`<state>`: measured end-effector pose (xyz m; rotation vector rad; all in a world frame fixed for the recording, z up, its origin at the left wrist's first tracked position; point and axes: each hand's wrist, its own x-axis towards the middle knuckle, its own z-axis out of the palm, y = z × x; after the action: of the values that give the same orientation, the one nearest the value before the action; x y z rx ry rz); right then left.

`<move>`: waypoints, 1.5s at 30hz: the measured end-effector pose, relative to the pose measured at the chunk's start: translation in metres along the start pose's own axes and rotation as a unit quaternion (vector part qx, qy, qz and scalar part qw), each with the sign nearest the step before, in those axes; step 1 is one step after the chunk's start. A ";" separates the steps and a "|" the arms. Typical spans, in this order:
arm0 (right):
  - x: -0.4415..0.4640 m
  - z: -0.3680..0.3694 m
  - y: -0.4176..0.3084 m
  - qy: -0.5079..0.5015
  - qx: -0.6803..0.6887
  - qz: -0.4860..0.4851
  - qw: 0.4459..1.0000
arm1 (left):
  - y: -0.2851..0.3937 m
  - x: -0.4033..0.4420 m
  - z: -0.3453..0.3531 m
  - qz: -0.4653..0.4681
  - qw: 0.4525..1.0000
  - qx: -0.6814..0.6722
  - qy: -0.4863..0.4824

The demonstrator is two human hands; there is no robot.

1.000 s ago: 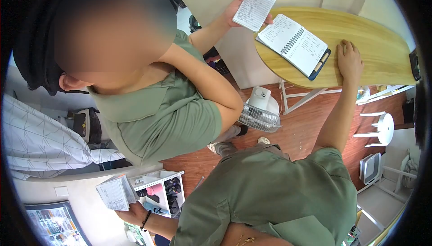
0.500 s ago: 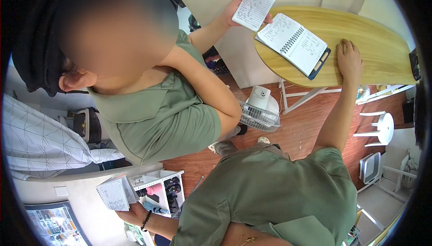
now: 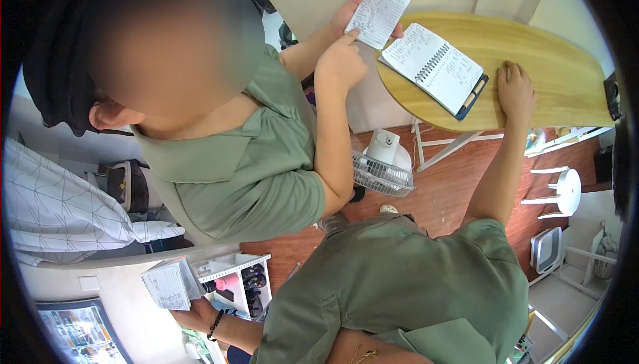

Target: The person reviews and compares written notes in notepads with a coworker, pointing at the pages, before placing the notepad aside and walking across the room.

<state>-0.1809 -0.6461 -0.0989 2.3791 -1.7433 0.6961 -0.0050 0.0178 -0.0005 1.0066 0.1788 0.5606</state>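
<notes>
My left hand point(image 3: 194, 315), with a dark beaded bracelet at the wrist, holds a small notebook point(image 3: 168, 285) with handwritten pages at the lower left. On the wooden table point(image 3: 559, 84), my right hand point(image 3: 516, 92) lies with its palm down and nothing visible in it. To the left of that hand, an open spiral notebook point(image 3: 436, 64) with handwriting rests on the tabletop, a dark blue clipboard point(image 3: 474, 96) beneath its edge. A co-worker holds a small spiral notepad point(image 3: 378, 12) beside the table's end, the other hand's finger touching its lower corner.
The co-worker point(image 3: 246, 164) in a green shirt stands at the left. A white fan point(image 3: 384, 164) stands on the floor below the table. At the right is a white stool point(image 3: 568, 191). Shelves point(image 3: 249, 274) with several items are near my left forearm.
The co-worker's free hand has moved from near the neck to the notepad, with a finger now on it. My hands have hardly moved.
</notes>
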 end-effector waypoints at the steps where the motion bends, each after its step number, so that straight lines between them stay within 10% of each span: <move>1: -0.001 0.002 0.001 0.010 -0.004 -0.002 1.000 | 0.000 0.001 0.000 -0.002 1.000 0.002 -0.003; 45: -0.001 0.008 0.006 0.018 0.016 -0.016 1.000 | -0.008 -0.004 0.022 -0.027 0.999 0.008 -0.021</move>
<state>-0.1842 -0.6499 -0.1072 2.3943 -1.6901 0.7626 0.0034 -0.0038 0.0035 1.0248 0.1718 0.4898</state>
